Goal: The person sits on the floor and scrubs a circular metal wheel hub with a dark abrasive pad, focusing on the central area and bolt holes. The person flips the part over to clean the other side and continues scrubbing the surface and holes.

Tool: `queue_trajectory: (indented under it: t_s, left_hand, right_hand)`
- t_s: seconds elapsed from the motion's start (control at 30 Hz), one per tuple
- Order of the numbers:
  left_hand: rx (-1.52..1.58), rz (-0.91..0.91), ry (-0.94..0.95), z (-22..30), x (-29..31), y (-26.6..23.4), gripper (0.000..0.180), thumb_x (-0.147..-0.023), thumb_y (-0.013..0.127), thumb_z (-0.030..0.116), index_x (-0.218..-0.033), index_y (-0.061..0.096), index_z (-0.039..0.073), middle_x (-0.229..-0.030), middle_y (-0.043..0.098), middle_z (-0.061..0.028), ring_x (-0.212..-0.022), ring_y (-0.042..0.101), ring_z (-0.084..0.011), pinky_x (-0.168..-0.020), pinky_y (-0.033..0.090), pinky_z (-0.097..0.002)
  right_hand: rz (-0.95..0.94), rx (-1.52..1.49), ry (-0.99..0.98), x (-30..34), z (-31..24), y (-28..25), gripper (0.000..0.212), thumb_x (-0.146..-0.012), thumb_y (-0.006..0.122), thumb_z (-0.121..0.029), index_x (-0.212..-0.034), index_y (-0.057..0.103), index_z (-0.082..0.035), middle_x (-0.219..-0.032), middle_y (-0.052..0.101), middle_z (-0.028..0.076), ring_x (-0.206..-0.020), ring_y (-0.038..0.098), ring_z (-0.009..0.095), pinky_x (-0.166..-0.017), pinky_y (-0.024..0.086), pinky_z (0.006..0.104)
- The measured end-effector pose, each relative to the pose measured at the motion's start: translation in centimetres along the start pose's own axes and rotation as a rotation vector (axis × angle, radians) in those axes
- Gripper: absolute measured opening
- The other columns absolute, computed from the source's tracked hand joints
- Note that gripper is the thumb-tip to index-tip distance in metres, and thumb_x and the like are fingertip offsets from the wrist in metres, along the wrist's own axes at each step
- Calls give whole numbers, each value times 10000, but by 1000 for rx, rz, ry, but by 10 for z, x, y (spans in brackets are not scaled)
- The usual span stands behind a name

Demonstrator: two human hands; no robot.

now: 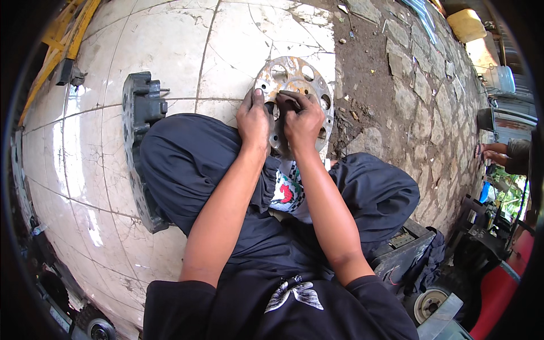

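Observation:
A round metal disc with several large holes and rusty patches stands in front of me, between my knees. My left hand grips its left edge, thumb lying along the near face. Against the middle of the disc, my right hand is closed, its fingers curled and blackened. Whatever may be between those fingers is too dark to make out. A patterned cloth in white, red and green shows below the disc, between my forearms.
A long black cast-metal part stands on the tiles beside my left knee. A yellow metal frame is at the far left. Stone paving lies right. A dark case sits by my right thigh; another person's legs show far right.

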State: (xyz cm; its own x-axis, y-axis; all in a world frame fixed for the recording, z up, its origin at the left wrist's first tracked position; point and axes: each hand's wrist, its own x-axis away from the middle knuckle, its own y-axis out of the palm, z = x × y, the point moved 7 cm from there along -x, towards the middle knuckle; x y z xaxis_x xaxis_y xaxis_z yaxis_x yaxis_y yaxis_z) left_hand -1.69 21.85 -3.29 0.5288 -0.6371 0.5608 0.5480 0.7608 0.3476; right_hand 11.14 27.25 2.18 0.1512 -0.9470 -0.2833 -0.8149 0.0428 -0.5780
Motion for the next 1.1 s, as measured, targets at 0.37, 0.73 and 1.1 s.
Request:
queue_trajectory:
  t_s: [0.37, 0.73, 1.1]
  left_hand:
    - [21, -3, -30, 1, 6, 1, 278, -1122, 540, 220, -1167, 726, 18, -665, 479, 71, -545, 400, -51, -495, 343, -264]
    - [-12, -37, -3, -1, 8, 1, 308, -1145, 482, 244, -1304, 643, 36, -611, 416, 47, -445, 355, -64, -401, 312, -254]
    - [-7, -47, 9, 0, 7, -1, 309, -1138, 500, 226, -1299, 670, 25, -675, 522, 27, -483, 430, -68, -428, 374, -274]
  right_hand:
    - [-7, 12, 42, 8, 6, -3, 263, -813, 692, -46, -1017, 837, -128, -892, 733, 165, -846, 705, 357, -806, 553, 424]
    - [-64, 13, 187, 37, 22, -16, 358, -773, 628, 22, -1029, 838, -115, -937, 744, 168, -895, 727, 342, -852, 563, 406]
    - [2, -28, 103, 24, 13, -5, 303, -758, 670, -15, -1009, 821, -94, -941, 720, 207, -894, 702, 394, -870, 551, 470]
